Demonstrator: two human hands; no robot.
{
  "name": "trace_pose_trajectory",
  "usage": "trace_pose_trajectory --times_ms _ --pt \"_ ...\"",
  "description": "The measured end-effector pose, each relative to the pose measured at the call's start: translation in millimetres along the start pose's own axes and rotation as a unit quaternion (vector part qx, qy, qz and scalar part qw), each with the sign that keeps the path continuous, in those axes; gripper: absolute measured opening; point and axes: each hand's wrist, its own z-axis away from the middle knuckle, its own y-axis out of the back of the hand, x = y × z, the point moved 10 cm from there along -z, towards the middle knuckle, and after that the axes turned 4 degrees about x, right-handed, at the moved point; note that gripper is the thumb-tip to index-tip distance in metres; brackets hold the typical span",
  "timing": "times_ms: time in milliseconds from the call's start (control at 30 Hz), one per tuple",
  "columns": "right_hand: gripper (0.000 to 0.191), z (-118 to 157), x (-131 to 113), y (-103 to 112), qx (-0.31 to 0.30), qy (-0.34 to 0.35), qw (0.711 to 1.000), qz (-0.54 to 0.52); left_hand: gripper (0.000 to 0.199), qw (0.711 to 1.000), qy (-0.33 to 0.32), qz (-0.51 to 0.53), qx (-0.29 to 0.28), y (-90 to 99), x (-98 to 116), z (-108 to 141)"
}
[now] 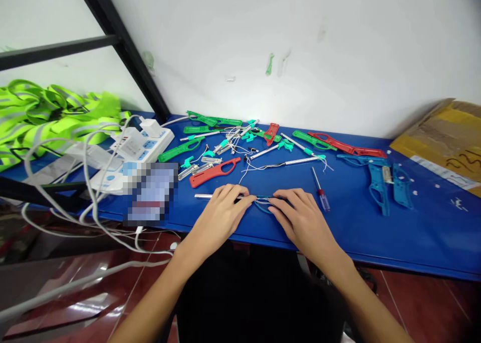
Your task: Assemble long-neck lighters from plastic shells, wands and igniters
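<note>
Near the front edge of the blue table, my left hand (221, 211) pinches a lighter's silver metal tube (203, 196), which sticks out to the left. My right hand (302, 214) has its fingers closed on the blue lighter casing (263, 208) at the other end. Thin white wires run through the gap between my fingertips. Most of the casing is hidden under my hands. A red casing half (215, 173) lies just beyond my left hand. To the right of my right hand is a screwdriver (321, 195) with a clear purple and red handle.
Green casing halves (212, 119), wired metal tubes and clear fuel tanks (199, 167) are strewn at the back. Blue casing pieces (379, 187) lie at right before a cardboard box (445, 142). A blurred phone (152, 193), a cabled power strip (112, 180) and yellow-green reflective straps (56, 125) occupy the left.
</note>
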Motion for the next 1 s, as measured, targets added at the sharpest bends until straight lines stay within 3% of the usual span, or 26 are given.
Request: trace_pose_trajectory --times_ms 167,267,367,467,600,767,1000 --pt "0.018 0.2 -5.6 8.3 0.034 0.008 0.999 0.018 0.029 1.0 0.012 0.006 0.007 2.5 -0.2 0.1" --pt "0.019 -11.8 11.7 29.0 0.072 -0.005 0.997 -0.014 0.033 1.0 0.013 0.003 0.01 3.6 0.4 0.2" --pt "0.022 -43.6 61.8 38.7 0.06 -0.036 0.997 -0.013 0.031 1.0 -0.001 0.007 0.023 5.7 3.5 0.3" --pt "0.023 -85.1 120.7 13.7 -0.05 -0.029 0.997 0.045 0.029 1.0 -0.004 0.006 0.028 6.1 4.2 0.6" --pt "0.014 -119.8 174.5 -19.3 -0.097 -0.029 0.992 0.071 0.032 0.999 0.016 0.02 0.025 6.7 0.0 1.7" --pt "0.017 -114.1 180.9 -42.9 -0.105 -0.028 0.99 0.086 0.033 0.999 0.031 0.035 0.021 5.7 -3.4 3.9" --pt "0.03 -96.8 176.3 -42.5 -0.119 -0.073 0.99 0.038 0.031 0.998 0.043 0.028 0.045 10.0 -7.4 5.2"
